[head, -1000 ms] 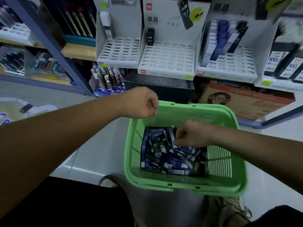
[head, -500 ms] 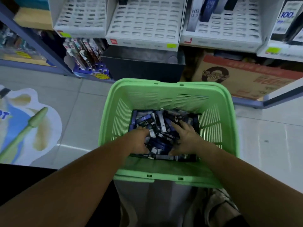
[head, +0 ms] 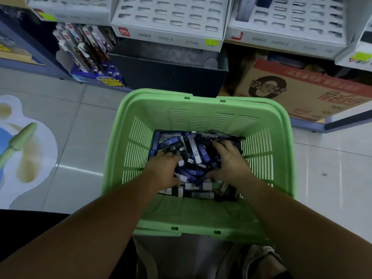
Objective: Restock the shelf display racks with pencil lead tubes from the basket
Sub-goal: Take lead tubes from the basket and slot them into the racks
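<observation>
Both hands are down in the green slatted plastic basket (head: 130, 150). Left hand (head: 165, 171) digs into the heap, fingertips buried, so I can't tell if it holds anything. Right hand (head: 231, 163) lies spread flat on top. The pencil lead tubes (head: 198, 156) are slim blue, black and white cases marked HB 0.7, all jumbled. Beyond, white slotted display racks (head: 169, 17) line the shelf.

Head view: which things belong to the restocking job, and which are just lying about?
Job: basket, lead tubes, racks, left hand, right hand.
Lying about: cardboard box, black bin, pen packs, floor sticker.
</observation>
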### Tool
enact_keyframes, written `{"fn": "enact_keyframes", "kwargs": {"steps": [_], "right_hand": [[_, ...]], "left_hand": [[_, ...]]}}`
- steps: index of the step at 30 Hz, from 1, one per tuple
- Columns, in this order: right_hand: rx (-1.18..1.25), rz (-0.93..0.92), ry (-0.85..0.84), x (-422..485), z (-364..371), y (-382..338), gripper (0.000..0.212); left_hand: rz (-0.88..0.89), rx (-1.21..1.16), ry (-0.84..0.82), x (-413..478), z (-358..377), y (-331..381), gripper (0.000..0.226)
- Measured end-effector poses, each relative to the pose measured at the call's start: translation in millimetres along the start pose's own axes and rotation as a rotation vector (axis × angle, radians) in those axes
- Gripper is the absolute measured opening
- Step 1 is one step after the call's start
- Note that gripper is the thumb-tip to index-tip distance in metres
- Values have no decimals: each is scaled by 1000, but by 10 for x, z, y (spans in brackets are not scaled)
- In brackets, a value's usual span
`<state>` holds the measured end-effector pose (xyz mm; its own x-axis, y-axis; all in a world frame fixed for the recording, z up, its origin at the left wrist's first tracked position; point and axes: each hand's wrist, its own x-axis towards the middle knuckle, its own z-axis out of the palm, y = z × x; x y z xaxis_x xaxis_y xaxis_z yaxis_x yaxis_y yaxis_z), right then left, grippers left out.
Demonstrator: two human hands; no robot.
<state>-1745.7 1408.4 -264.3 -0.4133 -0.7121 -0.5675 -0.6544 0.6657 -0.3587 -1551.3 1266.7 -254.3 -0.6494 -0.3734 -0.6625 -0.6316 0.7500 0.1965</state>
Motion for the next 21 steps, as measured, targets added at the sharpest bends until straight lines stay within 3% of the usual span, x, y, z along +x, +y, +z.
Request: {"fn": "enact_keyframes", "kwargs": {"steps": [3,5,10,15,19,21], "right_hand": [[142,71,87,44,-12,23,90],[239,114,59,52,1,4,82],[561,187,-58,102,12,-33,81],[870,322,-102,184,-64,-31,65],[831,353,-71,243,-6,-60,55],[560,271,21,232,12,-80,49]], "left_hand": [[-22,34,76,40,4,81,58],[-22,77,124,71,7,125,53],[25,66,107,183,60,276,82],[0,11,148,266,92,317,75],[-9,71,121,299,27,228,69],[3,83,115,300,16,198,67]]}}
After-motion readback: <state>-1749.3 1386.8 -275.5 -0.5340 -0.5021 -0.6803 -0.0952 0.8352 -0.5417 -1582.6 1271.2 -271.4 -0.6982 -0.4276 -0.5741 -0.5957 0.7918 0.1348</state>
